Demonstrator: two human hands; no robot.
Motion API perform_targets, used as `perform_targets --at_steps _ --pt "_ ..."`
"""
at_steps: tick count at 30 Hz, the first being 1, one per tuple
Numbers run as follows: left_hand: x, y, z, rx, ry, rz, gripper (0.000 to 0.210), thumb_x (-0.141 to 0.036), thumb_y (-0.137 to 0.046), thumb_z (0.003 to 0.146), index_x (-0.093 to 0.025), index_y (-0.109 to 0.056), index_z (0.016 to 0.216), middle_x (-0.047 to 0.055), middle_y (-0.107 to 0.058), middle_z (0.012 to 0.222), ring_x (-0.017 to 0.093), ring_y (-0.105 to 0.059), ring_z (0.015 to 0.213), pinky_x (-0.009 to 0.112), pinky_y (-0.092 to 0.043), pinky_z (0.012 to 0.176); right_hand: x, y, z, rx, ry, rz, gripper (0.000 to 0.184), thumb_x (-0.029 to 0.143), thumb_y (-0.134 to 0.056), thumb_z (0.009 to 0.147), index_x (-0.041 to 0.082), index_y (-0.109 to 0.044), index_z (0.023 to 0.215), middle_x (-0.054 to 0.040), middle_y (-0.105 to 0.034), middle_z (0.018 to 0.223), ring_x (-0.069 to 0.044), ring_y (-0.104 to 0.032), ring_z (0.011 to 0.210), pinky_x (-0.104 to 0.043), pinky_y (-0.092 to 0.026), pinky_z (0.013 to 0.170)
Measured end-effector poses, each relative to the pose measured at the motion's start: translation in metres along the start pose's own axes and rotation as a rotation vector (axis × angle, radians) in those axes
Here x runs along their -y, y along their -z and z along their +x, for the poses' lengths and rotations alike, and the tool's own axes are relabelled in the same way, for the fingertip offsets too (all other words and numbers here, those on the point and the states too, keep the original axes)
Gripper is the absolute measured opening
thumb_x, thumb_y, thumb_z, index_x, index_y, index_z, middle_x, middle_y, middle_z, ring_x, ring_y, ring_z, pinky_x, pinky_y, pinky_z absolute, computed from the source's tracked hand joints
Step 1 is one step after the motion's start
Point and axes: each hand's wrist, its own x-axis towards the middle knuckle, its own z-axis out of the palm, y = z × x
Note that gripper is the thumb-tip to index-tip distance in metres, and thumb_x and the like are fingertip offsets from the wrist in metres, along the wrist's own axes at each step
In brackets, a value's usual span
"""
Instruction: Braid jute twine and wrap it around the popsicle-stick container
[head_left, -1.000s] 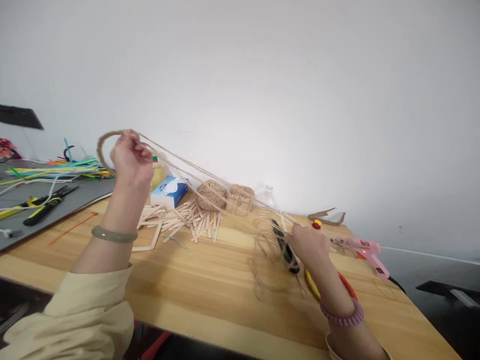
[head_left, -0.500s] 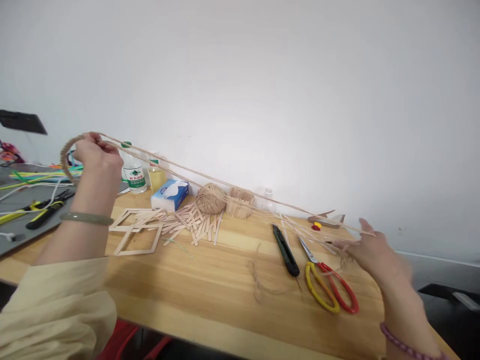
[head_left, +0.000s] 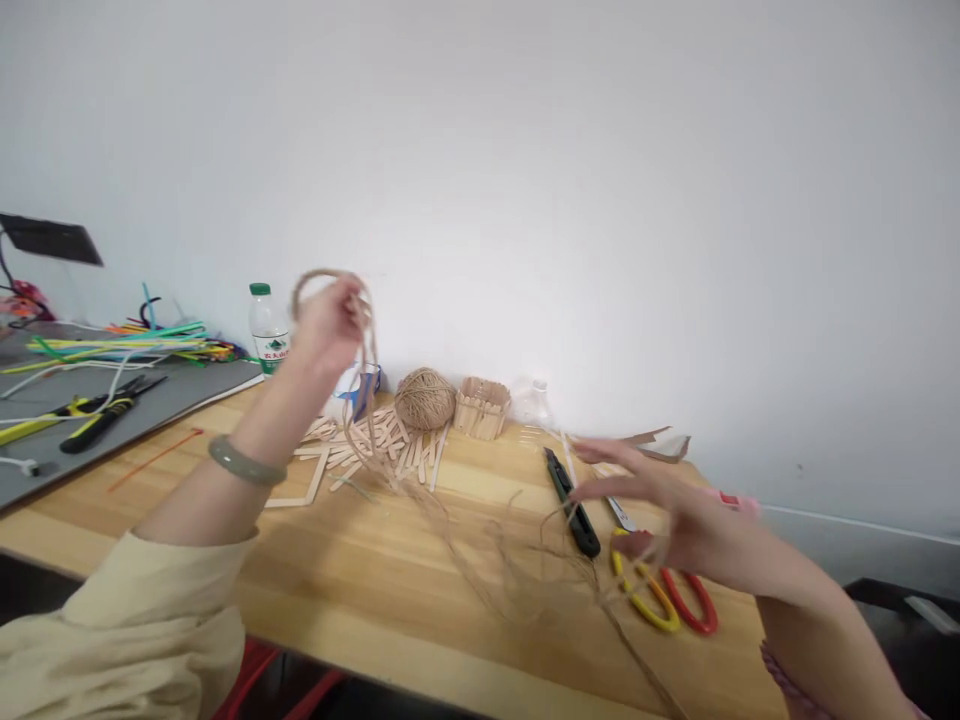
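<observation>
My left hand [head_left: 330, 320] is raised at left of centre, its fingers closed on jute twine [head_left: 369, 400]. A thicker braided length [head_left: 319, 274] of it loops behind the hand, while loose strands hang down across the table. My right hand [head_left: 667, 500] is above the right side, fingers stretched and apart, slightly blurred. Slack strands lie by its fingertips; whether they touch it is unclear. Beneath it are scissors [head_left: 699, 603] with yellow and red handles, partly hidden. A black utility knife [head_left: 570, 505] lies just left of them.
A twine ball [head_left: 425, 398] stands beside a small craft-stick basket [head_left: 482, 408], with loose craft sticks [head_left: 386, 445] in front. A tissue pack [head_left: 367, 388] and a green-capped bottle [head_left: 268, 330] are behind my left arm. Pliers [head_left: 97, 420] and coloured pipe cleaners [head_left: 150, 345] lie at left.
The twine, stretched taut between both hands before, now hangs slack. My left hand has moved right; my right hand has moved left and its fingers are off the taut strands.
</observation>
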Motion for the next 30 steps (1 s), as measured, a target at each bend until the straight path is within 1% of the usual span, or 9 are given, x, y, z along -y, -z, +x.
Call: perform_targets --at_steps 3,5,8,10,14,18,22,25,30 --pt "0.049 -0.014 -0.044 0.236 0.1 0.301 0.014 -0.01 -0.056 0.072 -0.012 -0.051 0.059 -0.004 -0.046 0.048 0.003 -0.034 0.037 0.016 -0.02 0.035 0.005 -0.009 0.016 0.394 0.077 -0.061 0.021 0.026 -0.062 0.064 0.027 -0.07 0.084 -0.0046 -0.057 0.116 -0.024 -0.05 0.109 -0.034 -0.038 0.09" --pt "0.079 -0.015 -0.071 0.474 0.211 0.522 0.016 -0.021 -0.061 0.07 -0.012 -0.053 0.059 -0.003 -0.048 0.05 0.004 -0.034 0.039 0.017 -0.02 0.037 0.006 -0.02 0.03 0.313 0.049 -0.005 0.017 0.029 -0.058 0.07 0.024 -0.069 0.081 -0.0051 -0.062 0.105 -0.022 -0.054 0.099 -0.033 -0.039 0.087" --pt "0.111 -0.013 -0.101 0.732 0.307 0.704 0.025 -0.032 -0.055 0.074 -0.013 -0.053 0.057 -0.004 -0.046 0.047 0.005 -0.033 0.039 0.02 -0.022 0.04 0.013 -0.044 0.047 0.011 -0.032 0.33 0.031 0.039 -0.042 0.082 0.019 -0.065 0.089 -0.0059 -0.064 0.089 -0.019 -0.058 0.085 -0.032 -0.043 0.08" --pt "0.125 -0.012 -0.111 0.824 0.276 0.738 0.026 -0.03 -0.052 0.074 -0.014 -0.051 0.054 -0.003 -0.047 0.048 0.007 -0.038 0.043 0.021 -0.028 0.046 0.019 -0.063 0.055 0.012 -0.027 0.609 0.032 0.042 -0.042 0.082 0.018 -0.061 0.092 -0.0059 -0.062 0.089 -0.017 -0.057 0.084 -0.031 -0.044 0.078" --pt "0.142 -0.011 -0.115 0.907 0.271 0.724 0.022 -0.022 -0.046 0.074 -0.015 -0.053 0.053 -0.001 -0.054 0.053 0.012 -0.049 0.055 0.023 -0.037 0.059 0.026 -0.095 0.061 0.069 -0.039 0.947 0.035 0.048 -0.045 0.08 0.016 -0.056 0.074 -0.0016 -0.055 0.072 -0.012 -0.053 0.069 -0.028 -0.046 0.071" --pt "0.152 -0.006 -0.117 0.901 0.22 0.821 0.019 -0.016 -0.044 0.071 -0.015 -0.055 0.056 0.001 -0.06 0.06 0.012 -0.05 0.059 0.023 -0.036 0.06 0.02 -0.114 0.062 -0.054 -0.149 0.936 0.041 0.055 -0.048 0.075 0.016 -0.047 0.06 0.0042 -0.038 0.055 -0.008 -0.038 0.049 -0.021 -0.038 0.046" --pt "0.153 -0.003 -0.121 0.828 0.19 0.836 0.02 -0.024 -0.049 0.074 -0.014 -0.055 0.057 0.001 -0.057 0.06 0.011 -0.045 0.055 0.022 -0.033 0.055 0.015 -0.119 0.063 -0.18 -0.142 0.857 0.043 0.055 -0.043 0.078 0.017 -0.048 0.059 0.0061 -0.027 0.049 -0.007 -0.022 0.043 -0.021 -0.017 0.038" --pt "0.15 -0.003 -0.121 0.833 0.222 0.778 0.024 -0.033 -0.052 0.075 -0.014 -0.056 0.061 0.002 -0.055 0.06 0.01 -0.045 0.054 0.022 -0.034 0.054 0.015 -0.116 0.063 -0.249 -0.114 0.885 0.042 0.054 -0.043 0.079 0.015 -0.055 0.069 0.0064 -0.022 0.05 -0.008 -0.018 0.045 -0.023 -0.012 0.041" --pt "0.147 -0.002 -0.119 0.82 0.275 0.72 0.027 -0.037 -0.057 0.071 -0.014 -0.054 0.056 0.002 -0.055 0.056 0.013 -0.05 0.06 0.023 -0.037 0.06 0.015 -0.11 0.063 -0.176 -0.135 1.033 0.037 0.052 -0.047 0.076 0.016 -0.055 0.073 0.0077 -0.017 0.051 -0.008 -0.011 0.046 -0.024 -0.008 0.043"
